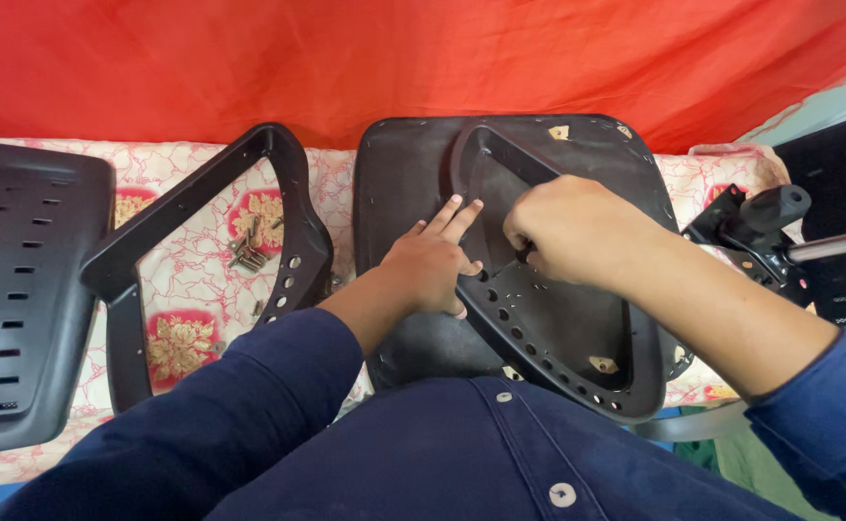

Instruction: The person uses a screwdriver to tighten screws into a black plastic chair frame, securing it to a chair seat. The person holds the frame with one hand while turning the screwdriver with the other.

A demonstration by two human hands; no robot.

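the left hand lies flat and open on the underside of a black plastic chair seat, fingers stretched toward the far side and holding nothing, its edge pressed against a black armrest frame that rests on the seat. the right hand is curled shut around a small dark tool, whose thin tip points down and left at the row of holes along the frame's near-left bar, just beside the left hand's thumb. the seat sits in the middle of the scene, its near edge against the person's dark blue shirt. to the left, a second black armrest frame lies on a floral cloth patterned in white, red and gold, and through its opening a small heap of metal screws shows on the cloth. further left, at the near-left edge, lies a black slotted chair back panel. on the right, a black chair mechanism with a metal lever sits just beyond the seat. a red fabric hangs across the far side.
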